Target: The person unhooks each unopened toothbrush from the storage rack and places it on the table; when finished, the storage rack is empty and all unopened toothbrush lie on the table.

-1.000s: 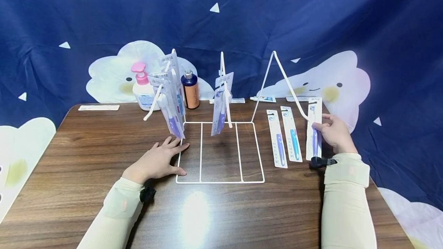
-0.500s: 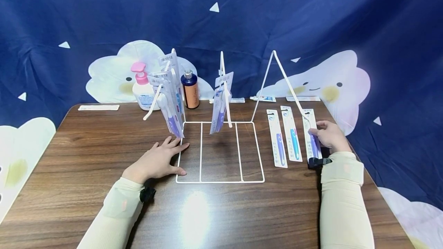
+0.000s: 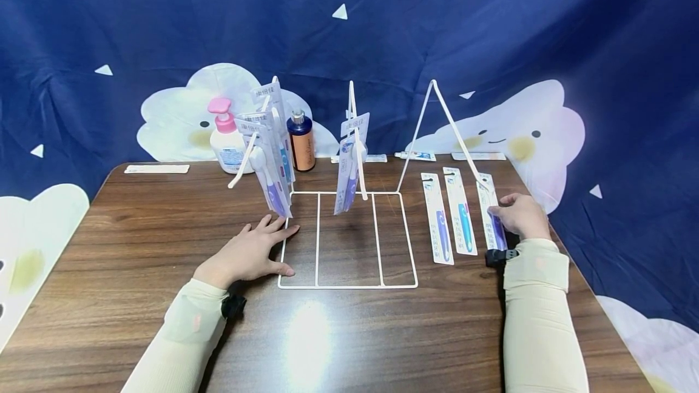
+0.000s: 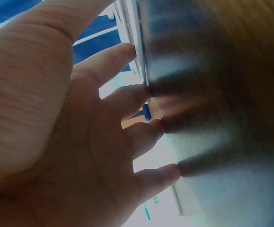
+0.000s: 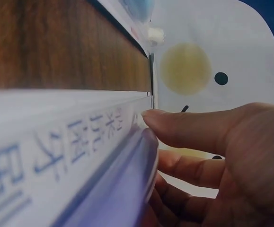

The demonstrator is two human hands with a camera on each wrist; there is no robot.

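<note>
A white wire rack stands mid-table with three slanted hooks. Toothbrush packs hang on the left hook and the middle hook; the right hook is bare. My left hand lies flat on the wood, fingers straight against the rack's base edge. My right hand holds a purple toothbrush pack that lies on the table right of the rack. In the right wrist view the thumb rests on the pack with the fingers curled below it. Two more packs lie beside it.
A pink-capped pump bottle and a brown bottle stand behind the rack. Small toothpaste tubes and a white strip lie along the table's back edge. The table's right edge is close to my right hand.
My right hand has brought the purple pack down from the tip of the right hook to lie on the table beside the other two. The left hand has stayed put.
</note>
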